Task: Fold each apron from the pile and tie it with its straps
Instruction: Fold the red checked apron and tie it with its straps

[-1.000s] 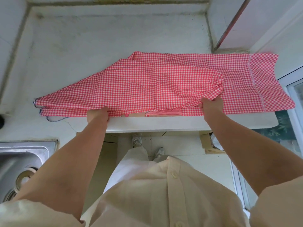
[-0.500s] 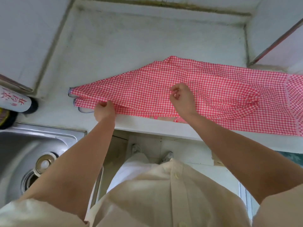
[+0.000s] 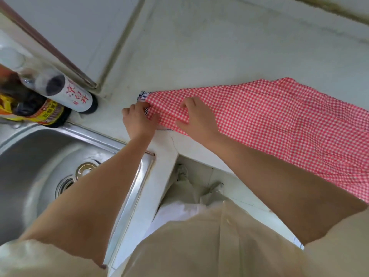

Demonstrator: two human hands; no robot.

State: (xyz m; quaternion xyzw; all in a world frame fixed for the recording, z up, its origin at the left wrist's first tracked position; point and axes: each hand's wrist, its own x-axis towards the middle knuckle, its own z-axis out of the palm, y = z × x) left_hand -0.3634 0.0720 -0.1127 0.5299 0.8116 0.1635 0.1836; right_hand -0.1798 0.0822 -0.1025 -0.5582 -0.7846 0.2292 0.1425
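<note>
Both hands at the narrow end of the apron (image 3: 269,120) – folding seems mostly done, tying not yet begun.

The red checked apron lies as a long folded strip on the desk (image 3: 199,56), its striped tip near the sink (image 3: 30,152) and the bottles (image 3: 67,92). The left hand (image 3: 138,121) pinches that tip with curled fingers. Just beside it, the right hand (image 3: 197,118) sits on the cloth, fingers bent into it, apparently nipping a fold. No straps are in plain sight. I'd guess the next move is turning this end over along the strip – layers kept square – then finding the straps.
</note>
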